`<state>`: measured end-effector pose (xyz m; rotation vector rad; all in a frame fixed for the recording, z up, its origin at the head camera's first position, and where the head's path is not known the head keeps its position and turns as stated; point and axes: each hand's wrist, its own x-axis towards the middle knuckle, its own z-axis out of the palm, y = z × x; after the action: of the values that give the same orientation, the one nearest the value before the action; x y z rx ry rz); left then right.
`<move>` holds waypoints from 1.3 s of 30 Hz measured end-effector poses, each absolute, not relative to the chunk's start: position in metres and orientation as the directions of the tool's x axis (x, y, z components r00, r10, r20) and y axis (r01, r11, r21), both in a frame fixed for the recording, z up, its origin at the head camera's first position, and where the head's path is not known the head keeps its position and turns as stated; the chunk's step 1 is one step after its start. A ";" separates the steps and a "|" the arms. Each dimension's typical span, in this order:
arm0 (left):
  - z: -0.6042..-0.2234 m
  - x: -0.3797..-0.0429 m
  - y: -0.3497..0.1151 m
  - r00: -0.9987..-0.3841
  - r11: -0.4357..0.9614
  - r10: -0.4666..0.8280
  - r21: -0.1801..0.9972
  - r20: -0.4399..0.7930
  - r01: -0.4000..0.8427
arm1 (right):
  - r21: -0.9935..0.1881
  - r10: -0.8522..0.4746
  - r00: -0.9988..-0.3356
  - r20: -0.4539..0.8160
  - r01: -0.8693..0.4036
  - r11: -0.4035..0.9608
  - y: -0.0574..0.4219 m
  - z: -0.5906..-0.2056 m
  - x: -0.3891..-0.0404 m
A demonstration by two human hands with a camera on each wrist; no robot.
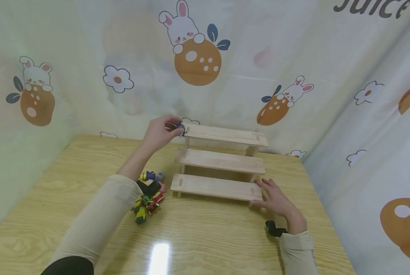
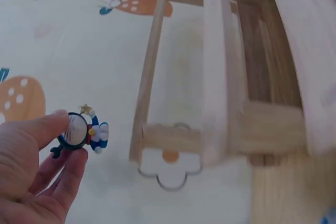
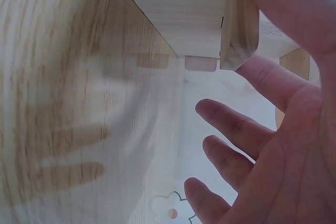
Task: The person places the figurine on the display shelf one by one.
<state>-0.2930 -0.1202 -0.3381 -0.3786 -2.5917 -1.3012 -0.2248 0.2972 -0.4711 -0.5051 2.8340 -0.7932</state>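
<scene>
My left hand (image 1: 159, 133) pinches a small blue-and-white cat figurine (image 2: 76, 130) between thumb and fingers, at the left end of the top board of a three-step wooden display shelf (image 1: 222, 134). In the left wrist view the figurine's whiskered face, red collar and a gold star show, and it stands apart from the wood. My right hand (image 1: 273, 196) holds the right end of the lowest board (image 3: 241, 30), thumb on one edge and index finger on the other. Its other fingers spread free beneath.
A pile of colourful small figurines (image 1: 150, 193) lies on the wooden table (image 1: 205, 229), left of the shelf and beside my left forearm. A black object (image 1: 274, 229) is near my right wrist. Behind the table hangs a curtain (image 1: 139, 46) printed with rabbits and oranges.
</scene>
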 end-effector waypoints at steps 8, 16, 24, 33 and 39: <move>-0.331 -0.318 -0.091 -0.939 0.580 0.152 0.741 0.309 0.338 | -0.532 -0.366 -0.930 -0.042 -0.289 0.796 0.296 -0.473 -0.225; -0.334 -0.329 -0.078 -0.945 0.624 0.181 0.711 0.273 0.325 | -0.528 -0.358 -0.932 -0.050 -0.280 0.802 0.293 -0.475 -0.224; -0.334 -0.330 -0.071 -0.950 0.646 0.177 0.697 0.259 0.311 | -0.525 -0.357 -0.933 -0.048 -0.280 0.804 0.291 -0.471 -0.222; -0.336 -0.332 -0.066 -0.947 0.653 0.179 0.687 0.267 0.317 | -0.528 -0.359 -0.932 -0.049 -0.281 0.801 0.292 -0.468 -0.221; -0.336 -0.332 -0.063 -0.945 0.651 0.182 0.687 0.272 0.323 | -0.522 -0.358 -0.932 -0.049 -0.282 0.805 0.294 -0.466 -0.220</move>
<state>-0.3316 -0.0627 -0.3359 -0.4156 -2.6887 -1.1715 -0.2203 0.2941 -0.4663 -0.5076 2.8459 -0.7881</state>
